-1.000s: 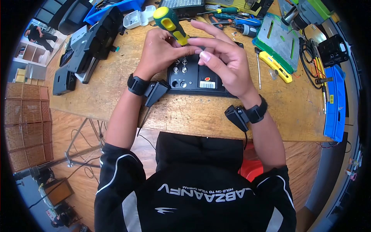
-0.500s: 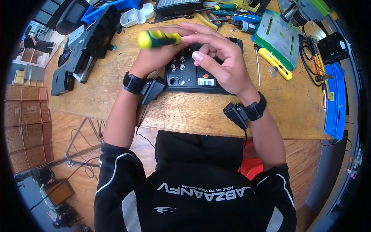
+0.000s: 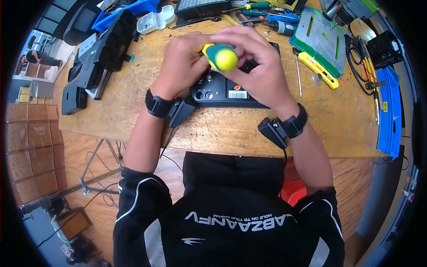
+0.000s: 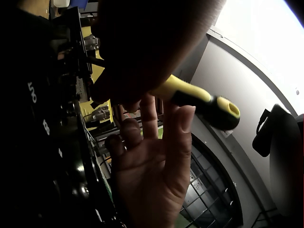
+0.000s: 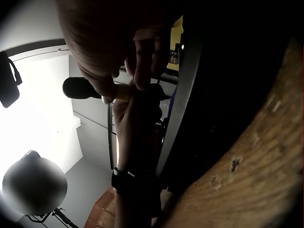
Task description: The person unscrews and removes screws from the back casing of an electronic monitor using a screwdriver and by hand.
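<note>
Your L hand (image 3: 180,64) pinches the screwdriver (image 3: 226,58) nr its neck; your R hand (image 3: 267,73) has thumb at handle, can't tell if pinching. Blk device (image 3: 222,88) below, on worktop (image 3: 213,133).

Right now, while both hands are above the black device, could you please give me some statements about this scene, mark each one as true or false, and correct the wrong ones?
1. The left hand holds a screwdriver. True.
2. The screwdriver's handle is entirely red. False: it is yellow and green.
3. A barcode label is on the black device. True.
4. The yellow knife is inside a blue tray. False: it lies on the table, to the right of the black device in the head view.
5. Only one wrist wears a black strap. False: there are straps on both wrists.
</note>
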Tool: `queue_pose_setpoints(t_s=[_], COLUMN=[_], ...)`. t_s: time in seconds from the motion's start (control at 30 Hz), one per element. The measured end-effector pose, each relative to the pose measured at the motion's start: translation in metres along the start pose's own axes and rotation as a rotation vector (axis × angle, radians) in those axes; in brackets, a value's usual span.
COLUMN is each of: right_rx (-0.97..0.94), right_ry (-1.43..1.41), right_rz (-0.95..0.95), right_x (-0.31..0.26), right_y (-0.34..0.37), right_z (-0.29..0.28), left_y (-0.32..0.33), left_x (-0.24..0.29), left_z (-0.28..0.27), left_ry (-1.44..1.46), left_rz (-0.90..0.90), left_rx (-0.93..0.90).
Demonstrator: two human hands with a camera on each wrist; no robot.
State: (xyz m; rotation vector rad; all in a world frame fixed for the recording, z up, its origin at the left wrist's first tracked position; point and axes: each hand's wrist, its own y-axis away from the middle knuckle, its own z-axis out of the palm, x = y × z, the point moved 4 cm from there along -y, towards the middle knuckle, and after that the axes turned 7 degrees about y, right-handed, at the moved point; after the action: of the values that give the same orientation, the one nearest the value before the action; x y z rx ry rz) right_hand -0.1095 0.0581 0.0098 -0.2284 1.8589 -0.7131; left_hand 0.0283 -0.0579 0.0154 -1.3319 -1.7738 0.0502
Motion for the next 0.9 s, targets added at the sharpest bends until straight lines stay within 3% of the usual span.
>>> queue_pose_setpoints(t_s=[0.07, 0.13, 0.2, 0.23, 0.33, 0.43, 0.47, 0.63, 0.73, 0.8, 0.9], right_rx=[-0.013, -0.01, 0.061, 0.151, 0.397, 0.561, 0.564, 0.604, 0.561, 0.587, 0.553], right_ry=[0.166, 0.188, 0.31, 0.327, -0.046, -0.041, -0.041, -0.138, -0.177, -0.214, -0.253], right_rz=[-0.116, -0.079, -0.262, -0.198, -0.014, 0.077, 0.082, 0.188, 0.216, 0.418, 0.345], right_x=[-0.003, -0.002, -0.005, -0.012, 0.007, 0.021, 0.026, 0.046, 0.043, 0.038, 0.036], right_y=[0.001, 0.001, -0.001, 0.0, 0.0, -0.001, 0.001, 0.0, 0.002, 0.001, 0.001], right_z=[0.0, -0.002, -0.006, -0.011, -0.028, -0.053, -0.055, -0.057, -0.053, -0.051, -0.052], left_y=[0.0, 0.0, -0.004, -0.006, -0.006, -0.002, 0.0, -0.002, -0.004, -0.006, -0.005], left_x=[0.005, 0.007, 0.017, 0.018, 0.017, -0.001, 0.0, 0.0, 0.003, 0.001, 0.0], left_z=[0.002, 0.005, 0.003, -0.003, -0.009, -0.003, 0.001, 0.001, -0.001, -0.002, 0.0], left_ry=[-0.073, -0.081, 0.157, 0.167, 0.072, 0.026, -0.074, -0.087, -0.114, -0.128, -0.159], left_rz=[0.137, 0.14, 0.106, 0.065, -0.002, 0.021, 0.051, 0.014, 0.068, 0.055, 0.015], left_rx=[-0.05, -0.078, 0.094, 0.093, 0.09, -0.07, -0.145, -0.14, -0.058, -0.071, -0.055])
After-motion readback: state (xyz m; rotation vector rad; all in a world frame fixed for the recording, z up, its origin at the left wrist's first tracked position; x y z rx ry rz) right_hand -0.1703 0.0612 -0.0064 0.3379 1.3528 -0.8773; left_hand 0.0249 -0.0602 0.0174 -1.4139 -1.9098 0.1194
